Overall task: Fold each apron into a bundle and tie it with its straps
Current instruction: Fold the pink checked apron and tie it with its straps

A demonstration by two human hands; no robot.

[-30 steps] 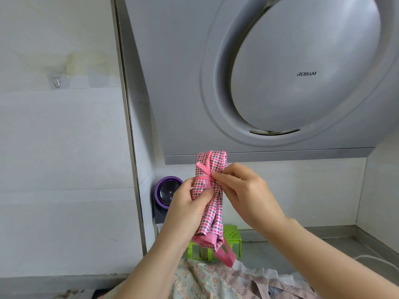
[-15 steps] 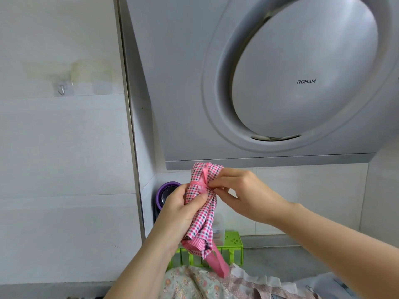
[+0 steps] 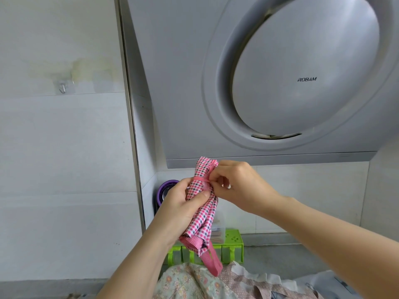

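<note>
pink apron [image 3: 201, 203]: rolled into a long bundle, held up in the air between both hands.
left hand [image 3: 179, 208]: wraps round the middle of the bundle, thumb pressing on the front.
right hand [image 3: 239, 186]: just beside the bundle's top, fingers curled, pinching the strap.
strap [image 3: 200, 179]: runs round the bundle just above the left thumb; a loose end hangs below the left hand.
doing it well: I think the left hand should squeeze hard so the roll does not fall open while the right hand pulls the strap snug.
wall [image 3: 60, 158]: white tiles, off past the left hand.
hood [image 3: 280, 83]: big and grey, above both hands.
worktop [image 3: 280, 257]: grey, under the right arm.
flowery cloth [image 3: 190, 283]: piled under both arms.
green box [image 3: 233, 244]: behind the bundle's bottom end.
</note>
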